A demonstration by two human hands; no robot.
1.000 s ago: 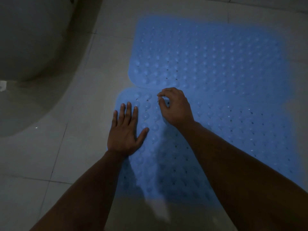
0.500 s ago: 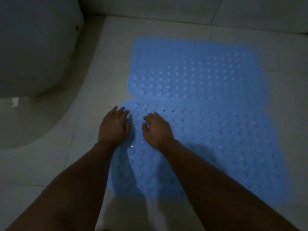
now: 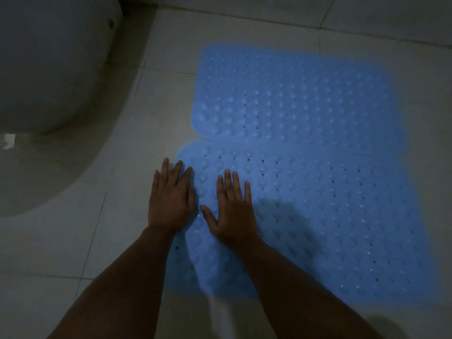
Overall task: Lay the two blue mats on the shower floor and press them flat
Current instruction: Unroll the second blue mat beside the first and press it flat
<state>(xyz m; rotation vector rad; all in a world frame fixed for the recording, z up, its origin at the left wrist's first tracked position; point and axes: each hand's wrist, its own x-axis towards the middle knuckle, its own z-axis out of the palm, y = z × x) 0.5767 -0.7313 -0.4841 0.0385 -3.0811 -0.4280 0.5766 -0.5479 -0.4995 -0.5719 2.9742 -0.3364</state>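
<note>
2 blue mats lie side by side on the tiled shower floor (image 3: 73, 241), edges touching: the far mat (image 3: 293, 94) and the near mat (image 3: 342, 228). The left hand (image 3: 171, 199) lies flat, fingers straight, across the near mat's left edge, partly on tile. The right hand (image 3: 232, 211) presses palm-down on that mat, fingers spread; neither grip holds anything. A toilet (image 3: 49, 69) stands to the left.

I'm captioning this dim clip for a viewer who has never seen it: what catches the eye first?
Two bright blue mats on the pale tiled floor: the far mat and the near mat, edge to edge. At the near mat's left end, the left hand and right hand lie flat, fingers straight. A white toilet fills the upper left.
</note>
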